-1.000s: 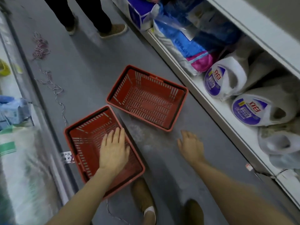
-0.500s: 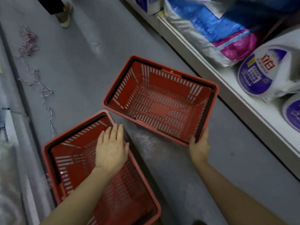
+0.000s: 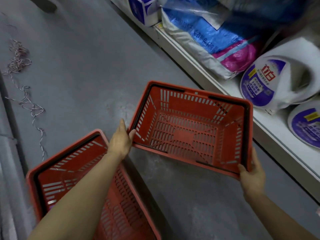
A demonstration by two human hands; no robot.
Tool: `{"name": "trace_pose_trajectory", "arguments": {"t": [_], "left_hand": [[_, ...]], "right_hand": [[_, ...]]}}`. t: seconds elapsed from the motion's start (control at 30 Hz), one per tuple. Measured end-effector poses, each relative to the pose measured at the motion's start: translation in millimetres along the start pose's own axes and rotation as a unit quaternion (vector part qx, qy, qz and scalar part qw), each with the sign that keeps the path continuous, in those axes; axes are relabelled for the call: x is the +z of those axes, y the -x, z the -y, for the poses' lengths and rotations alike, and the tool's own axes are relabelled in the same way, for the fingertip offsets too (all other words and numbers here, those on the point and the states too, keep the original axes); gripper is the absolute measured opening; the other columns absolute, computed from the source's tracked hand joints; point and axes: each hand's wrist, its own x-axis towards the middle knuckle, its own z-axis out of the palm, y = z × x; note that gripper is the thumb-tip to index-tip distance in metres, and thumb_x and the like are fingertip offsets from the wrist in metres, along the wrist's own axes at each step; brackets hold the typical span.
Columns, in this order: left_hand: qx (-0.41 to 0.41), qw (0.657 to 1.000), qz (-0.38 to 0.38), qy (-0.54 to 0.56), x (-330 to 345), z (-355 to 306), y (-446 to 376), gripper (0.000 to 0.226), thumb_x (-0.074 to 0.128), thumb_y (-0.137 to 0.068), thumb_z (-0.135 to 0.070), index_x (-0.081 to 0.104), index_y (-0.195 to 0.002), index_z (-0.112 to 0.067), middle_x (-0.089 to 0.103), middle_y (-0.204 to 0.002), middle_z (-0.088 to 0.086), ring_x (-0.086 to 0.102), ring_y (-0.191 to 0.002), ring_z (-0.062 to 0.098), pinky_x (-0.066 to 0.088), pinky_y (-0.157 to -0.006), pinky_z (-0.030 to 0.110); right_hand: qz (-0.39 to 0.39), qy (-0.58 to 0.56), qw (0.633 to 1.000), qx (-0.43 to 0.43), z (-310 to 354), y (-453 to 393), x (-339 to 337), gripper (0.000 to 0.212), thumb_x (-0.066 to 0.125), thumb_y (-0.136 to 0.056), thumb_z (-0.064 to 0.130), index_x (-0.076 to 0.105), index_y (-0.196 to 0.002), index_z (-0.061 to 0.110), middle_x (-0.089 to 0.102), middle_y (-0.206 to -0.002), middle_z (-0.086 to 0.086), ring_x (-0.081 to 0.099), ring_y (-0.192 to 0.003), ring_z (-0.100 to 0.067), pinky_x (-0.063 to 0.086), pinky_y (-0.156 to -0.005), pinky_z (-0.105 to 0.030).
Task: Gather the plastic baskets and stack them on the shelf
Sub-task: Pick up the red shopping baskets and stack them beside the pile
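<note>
Two red plastic baskets are on the grey floor of a shop aisle. The far basket [image 3: 187, 134] sits at centre right, tilted, with its near right corner raised. My right hand [image 3: 252, 175] grips that corner of its rim. My left hand [image 3: 121, 141] holds the left end of the same rim, thumb inside. The near basket [image 3: 72, 172] lies at lower left, partly hidden under my left forearm. The white bottom shelf [image 3: 270, 129] runs along the right.
The shelf holds a blue and pink bag [image 3: 214, 40] and white plastic-wrapped rolls with purple labels [image 3: 270, 82]. A tangle of striped string [image 3: 19, 58] trails over the floor at left. A low grey ledge runs down the left edge.
My left hand has left the near basket and taken the far basket's left rim. My right hand has closed on the near right corner, and that basket has tilted up.
</note>
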Motion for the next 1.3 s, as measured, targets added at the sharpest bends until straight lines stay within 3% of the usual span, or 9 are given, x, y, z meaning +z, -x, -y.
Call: {"name": "trace_pose_trajectory", "arguments": {"t": [0.1, 0.3, 0.43, 0.57, 0.77, 0.93, 1.07, 1.2, 1.3], "left_hand": [[-0.011, 0.996, 0.039, 0.083, 12.9, -15.9, -10.6, 0.060, 0.058, -0.102, -0.023, 0.032, -0.154, -0.011, 0.055, -0.145, 0.017, 0.057, -0.127, 0.037, 0.046, -0.102, 0.044], [0.041, 0.985, -0.098, 0.139, -4.3, -18.1, 9.0, 0.051, 0.056, -0.102, -0.011, 0.043, -0.151, -0.008, 0.060, -0.140, 0.017, 0.058, -0.126, 0.036, 0.045, -0.105, 0.045], [0.115, 0.969, -0.155, 0.155, -56.7, -26.7, 45.5, 0.054, 0.057, -0.101, -0.009, 0.042, -0.153, -0.013, 0.056, -0.143, 0.005, 0.052, -0.130, 0.020, 0.041, -0.109, 0.039], [0.156, 0.952, -0.193, 0.180, -120.0, -53.5, 103.4, 0.064, 0.057, -0.101, -0.007, 0.035, -0.158, -0.022, 0.046, -0.137, -0.016, 0.042, -0.123, 0.003, 0.033, -0.107, 0.028], [0.170, 0.936, -0.227, 0.211, -205.3, -84.6, 197.1, 0.065, 0.050, -0.092, -0.039, 0.033, -0.155, -0.042, 0.042, -0.146, -0.022, 0.052, -0.133, 0.025, 0.039, -0.114, 0.049], [0.186, 0.911, -0.255, 0.264, -257.5, -101.6, 267.7, 0.063, 0.059, -0.099, -0.011, 0.039, -0.154, -0.035, 0.045, -0.152, -0.013, 0.046, -0.139, 0.016, 0.035, -0.118, 0.043], [0.192, 0.892, -0.257, 0.317, -292.4, -115.7, 313.2, 0.062, 0.056, -0.099, 0.003, 0.041, -0.154, -0.024, 0.047, -0.151, -0.008, 0.045, -0.138, 0.011, 0.033, -0.118, 0.040], [0.231, 0.874, -0.283, 0.321, -330.1, -135.2, 371.6, 0.062, 0.055, -0.099, 0.005, 0.041, -0.155, -0.017, 0.047, -0.147, -0.008, 0.045, -0.136, 0.010, 0.033, -0.113, 0.023], [0.269, 0.859, -0.288, 0.327, -361.5, -154.8, 411.1, 0.062, 0.056, -0.098, 0.003, 0.042, -0.154, -0.018, 0.047, -0.147, -0.007, 0.047, -0.134, 0.011, 0.036, -0.117, 0.037]], "right_hand": [[0.016, -0.028, 0.999, 0.001, -2.1, -3.2, -13.9, 0.093, 0.050, -0.086, -0.018, 0.039, -0.134, 0.060, 0.052, -0.144, 0.003, 0.056, -0.126, -0.024, 0.047, -0.097, -0.059], [0.057, -0.089, 0.994, 0.003, 23.3, 7.3, -38.6, 0.078, 0.056, -0.090, -0.013, 0.041, -0.135, 0.049, 0.070, -0.107, 0.010, 0.069, -0.078, 0.005, 0.060, -0.063, -0.022], [0.065, -0.120, 0.990, -0.034, 75.3, 39.7, -65.1, 0.082, 0.056, -0.089, -0.012, 0.043, -0.129, 0.058, 0.064, -0.127, -0.004, 0.066, -0.105, -0.009, 0.052, -0.094, -0.039], [0.056, -0.136, 0.987, -0.071, 138.4, 74.6, -97.8, 0.083, 0.051, -0.089, -0.017, 0.042, -0.135, 0.052, 0.052, -0.144, 0.002, 0.054, -0.127, -0.018, 0.040, -0.108, -0.048], [0.043, -0.147, 0.982, -0.115, 225.4, 130.1, -165.3, 0.082, 0.051, -0.088, -0.018, 0.045, -0.135, 0.049, 0.050, -0.146, 0.003, 0.049, -0.133, -0.017, 0.035, -0.113, -0.046], [0.042, -0.160, 0.972, -0.166, 293.8, 184.0, -227.5, 0.067, 0.056, -0.088, -0.013, 0.047, -0.136, 0.032, 0.054, -0.142, 0.001, 0.052, -0.128, -0.011, 0.038, -0.107, -0.029], [0.014, -0.150, 0.962, -0.227, 329.6, 220.1, -270.5, 0.064, 0.059, -0.087, -0.011, 0.048, -0.138, 0.027, 0.055, -0.141, 0.002, 0.050, -0.128, -0.001, 0.036, -0.113, -0.033], [-0.014, -0.185, 0.951, -0.246, 359.4, 270.8, -312.9, 0.061, 0.058, -0.088, -0.008, 0.050, -0.141, 0.021, 0.055, -0.141, 0.004, 0.050, -0.132, -0.012, 0.037, -0.113, -0.044], [-0.056, -0.207, 0.941, -0.261, 382.7, 312.3, -352.2, 0.057, 0.058, -0.086, -0.008, 0.053, -0.139, 0.014, 0.059, -0.137, 0.001, 0.054, -0.128, -0.012, 0.041, -0.110, -0.045]]}}
